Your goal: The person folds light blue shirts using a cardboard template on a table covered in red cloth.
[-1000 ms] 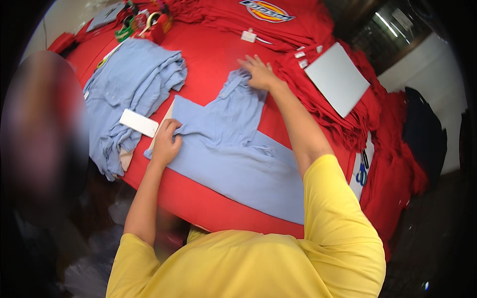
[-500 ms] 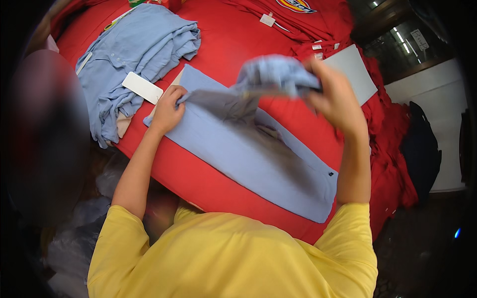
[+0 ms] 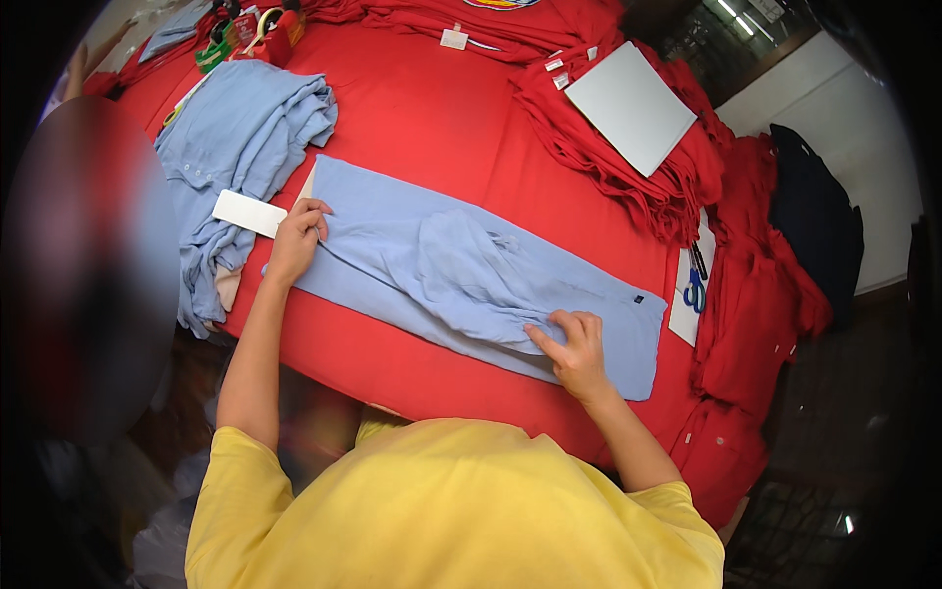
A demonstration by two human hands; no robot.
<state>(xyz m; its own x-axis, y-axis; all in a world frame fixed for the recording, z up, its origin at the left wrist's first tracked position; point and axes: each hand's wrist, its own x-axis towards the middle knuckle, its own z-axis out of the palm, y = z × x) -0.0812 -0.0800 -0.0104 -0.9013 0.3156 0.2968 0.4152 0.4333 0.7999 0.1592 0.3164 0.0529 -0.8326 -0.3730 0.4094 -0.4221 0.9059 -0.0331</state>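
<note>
A light blue shirt (image 3: 392, 211) lies folded into a long strip across the red-covered table, with a wrinkled layer along its middle. At its left end, the curled fingers of my left hand (image 3: 297, 245) grip the cloth's edge. My right hand (image 3: 579, 358) rests on the shirt's right half; its thumb touches the wrinkled layer's edge and its fingers stand apart from the thumb. A small dark mark (image 3: 639, 299) shows near the strip's right end. Beside my left hand, a white card (image 3: 248, 213) lies on a pile of light blue shirts (image 3: 245, 123).
The table is covered in red cloth (image 3: 422, 113). At the right, a pale flat board (image 3: 633, 108) lies on piled red garments (image 3: 579, 167). Blue-handled scissors (image 3: 695, 290) rest on white paper. A dark rounded shape (image 3: 93, 265) blurs the left side.
My right hand has come down and nearer to me, and the raised bunch of blue cloth now lies on the folded shirt. My left hand stays at the strip's left end.
</note>
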